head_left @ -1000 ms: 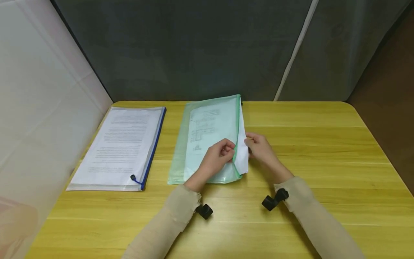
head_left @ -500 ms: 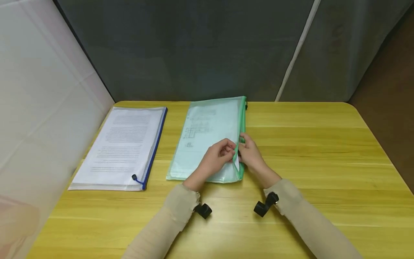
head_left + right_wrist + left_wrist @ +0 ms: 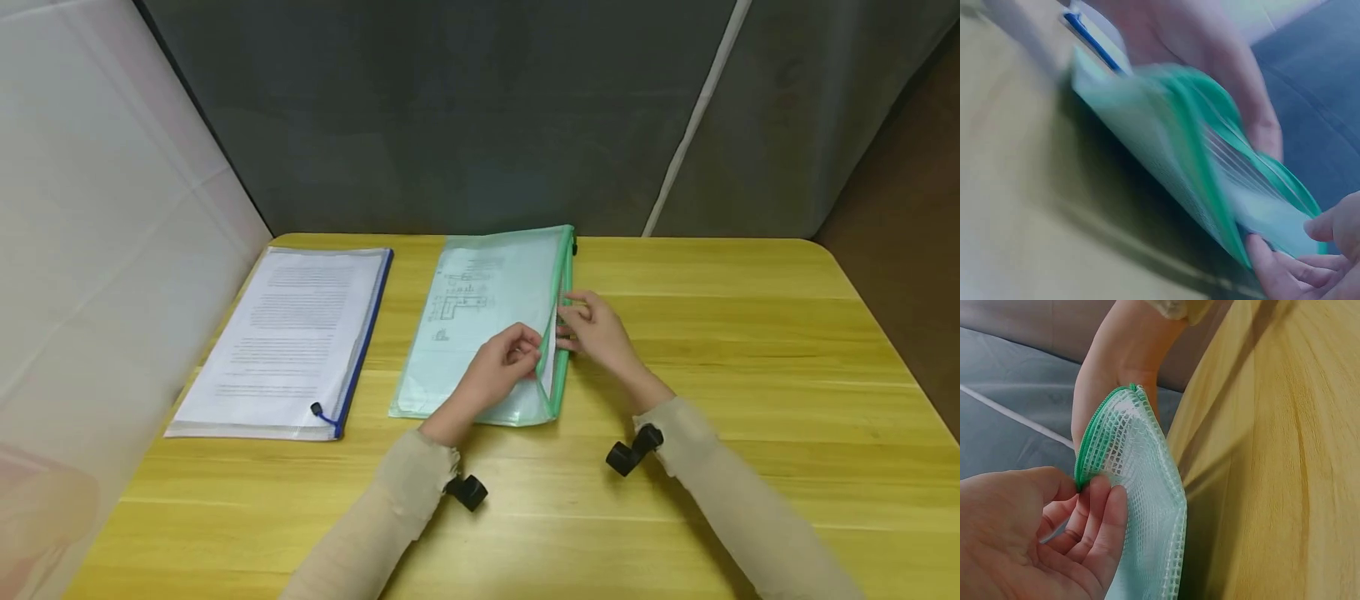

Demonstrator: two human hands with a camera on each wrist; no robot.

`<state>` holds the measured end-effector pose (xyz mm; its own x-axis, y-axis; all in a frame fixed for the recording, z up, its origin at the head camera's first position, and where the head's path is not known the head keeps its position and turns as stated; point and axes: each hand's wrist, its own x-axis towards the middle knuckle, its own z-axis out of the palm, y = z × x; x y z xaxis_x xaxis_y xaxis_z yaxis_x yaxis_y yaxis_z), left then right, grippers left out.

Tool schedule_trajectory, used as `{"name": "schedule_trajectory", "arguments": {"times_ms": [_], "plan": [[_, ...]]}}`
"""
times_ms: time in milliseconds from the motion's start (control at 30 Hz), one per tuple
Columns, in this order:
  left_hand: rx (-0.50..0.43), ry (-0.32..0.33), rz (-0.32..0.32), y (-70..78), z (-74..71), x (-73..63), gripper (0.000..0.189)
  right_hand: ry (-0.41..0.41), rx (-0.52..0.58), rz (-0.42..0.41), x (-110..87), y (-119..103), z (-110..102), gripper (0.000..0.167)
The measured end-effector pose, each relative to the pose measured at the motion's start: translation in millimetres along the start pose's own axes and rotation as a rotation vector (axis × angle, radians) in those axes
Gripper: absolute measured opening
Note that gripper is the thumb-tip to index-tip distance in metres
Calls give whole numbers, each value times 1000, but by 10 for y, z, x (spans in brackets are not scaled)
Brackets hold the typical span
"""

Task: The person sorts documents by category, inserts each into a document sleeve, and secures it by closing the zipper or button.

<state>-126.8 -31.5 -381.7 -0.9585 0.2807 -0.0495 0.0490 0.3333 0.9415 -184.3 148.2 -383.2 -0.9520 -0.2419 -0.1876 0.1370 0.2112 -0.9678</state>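
Note:
A green translucent mesh zip folder (image 3: 480, 325) lies mid-table, its zipped side parted on the right. White papers (image 3: 553, 358) with printed text and drawings are inside, their edge showing in the gap. My left hand (image 3: 501, 367) pinches the upper green zip edge between thumb and fingers and holds it lifted; the left wrist view shows the mesh (image 3: 1154, 487) bulging under the fingers. My right hand (image 3: 600, 333) is at the opening, fingers spread, fingertips right at the paper edge and the lower zip edge. In the right wrist view its thumb (image 3: 1319, 228) is beside the paper.
A clear zip folder (image 3: 292, 333) with a blue zip edge and printed pages lies to the left. Its black zip pull (image 3: 317, 408) is at the near right corner. A dark partition (image 3: 465, 117) stands behind the wooden table (image 3: 720, 350).
The papers sticking out on the right have slid left into the green folder. My right hand moved left with them, then slightly back right and away. My left hand keeps its pinch.

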Motion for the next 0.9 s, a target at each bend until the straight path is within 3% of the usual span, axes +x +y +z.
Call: {"name": "schedule_trajectory", "arguments": {"times_ms": [133, 367, 600, 900], "plan": [[-7, 0, -6, -13, -14, -16, 15, 7, 38, -4, 138, -83, -165, 47], [-18, -17, -16, -28, -29, -41, 15, 83, 4, -53, 463, -245, -395, 46], [-8, -47, -12, -37, -19, -63, 15, 154, 43, -95, 772, -221, -522, 46], [43, -101, -34, -62, -24, -82, 15, 70, -48, -47, 940, -135, -567, 54]]}}
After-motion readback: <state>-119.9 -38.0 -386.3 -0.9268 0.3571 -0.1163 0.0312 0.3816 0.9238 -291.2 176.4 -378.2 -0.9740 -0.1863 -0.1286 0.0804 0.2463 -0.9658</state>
